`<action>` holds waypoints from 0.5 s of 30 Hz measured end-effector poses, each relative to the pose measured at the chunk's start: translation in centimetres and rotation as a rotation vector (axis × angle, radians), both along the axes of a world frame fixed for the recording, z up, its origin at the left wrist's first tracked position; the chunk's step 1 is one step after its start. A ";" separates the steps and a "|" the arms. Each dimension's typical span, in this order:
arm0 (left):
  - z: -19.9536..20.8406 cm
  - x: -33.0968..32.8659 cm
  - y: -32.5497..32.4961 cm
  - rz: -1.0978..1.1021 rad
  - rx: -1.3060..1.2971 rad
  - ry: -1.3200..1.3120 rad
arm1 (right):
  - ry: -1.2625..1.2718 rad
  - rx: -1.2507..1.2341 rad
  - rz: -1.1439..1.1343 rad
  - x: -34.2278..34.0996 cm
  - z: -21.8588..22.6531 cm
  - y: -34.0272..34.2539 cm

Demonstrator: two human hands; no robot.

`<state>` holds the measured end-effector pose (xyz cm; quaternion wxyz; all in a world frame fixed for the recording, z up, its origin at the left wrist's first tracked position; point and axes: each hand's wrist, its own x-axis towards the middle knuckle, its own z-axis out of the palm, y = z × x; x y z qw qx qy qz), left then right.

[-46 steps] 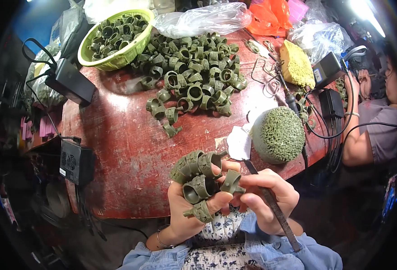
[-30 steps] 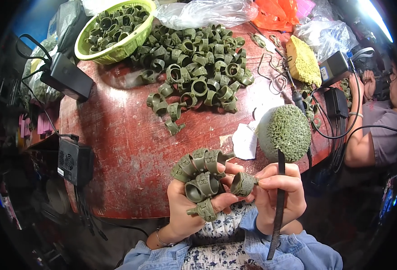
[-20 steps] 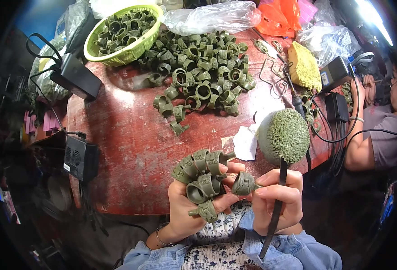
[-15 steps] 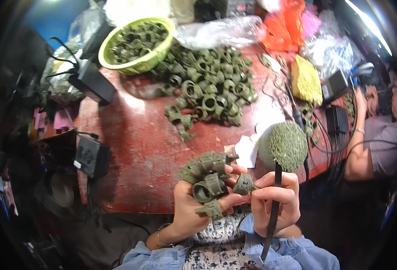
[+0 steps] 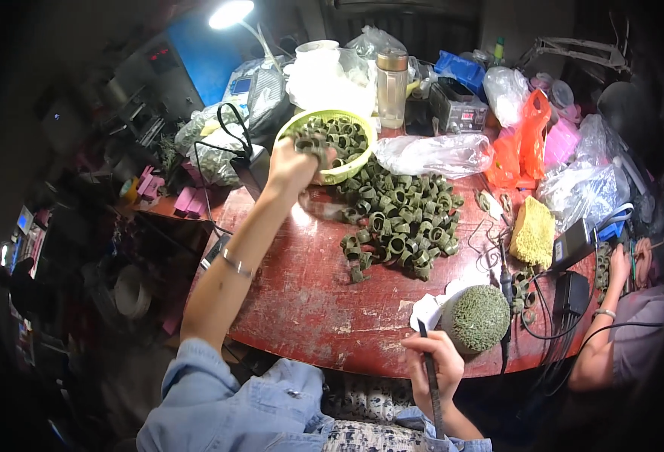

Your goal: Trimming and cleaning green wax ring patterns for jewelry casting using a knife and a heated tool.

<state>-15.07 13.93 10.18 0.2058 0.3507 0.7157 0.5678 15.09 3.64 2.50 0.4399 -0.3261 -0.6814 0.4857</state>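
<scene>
Arm [image 5: 219,294] outstretched, left hand [image 5: 294,169] is at the basket [image 5: 353,173] of rings [image 5: 349,135], grip too blurred to tell; nearer than it, right hand [image 5: 441,363] clasps a dark stick [image 5: 432,388]; red table [image 5: 294,297] beneath, lamp [image 5: 232,14] beyond.

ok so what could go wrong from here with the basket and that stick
The left hand holds rings at the basket, so some might spill outside. The loose pile sits right beside the basket, so the two could get mixed. The right hand holds a dark stick near the green block, which it might scrape.
</scene>
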 end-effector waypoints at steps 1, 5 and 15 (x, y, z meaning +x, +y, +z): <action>-0.7 -2.6 1.3 -0.018 0.019 0.135 | -0.022 0.007 0.012 0.2 -0.2 -0.3; -3.1 -7.7 6.5 0.289 -0.186 0.497 | -0.132 0.015 -0.028 1.6 -0.9 -0.3; -2.7 -10.4 8.6 -0.063 -0.526 0.561 | -0.127 -0.094 0.012 1.4 -0.7 0.2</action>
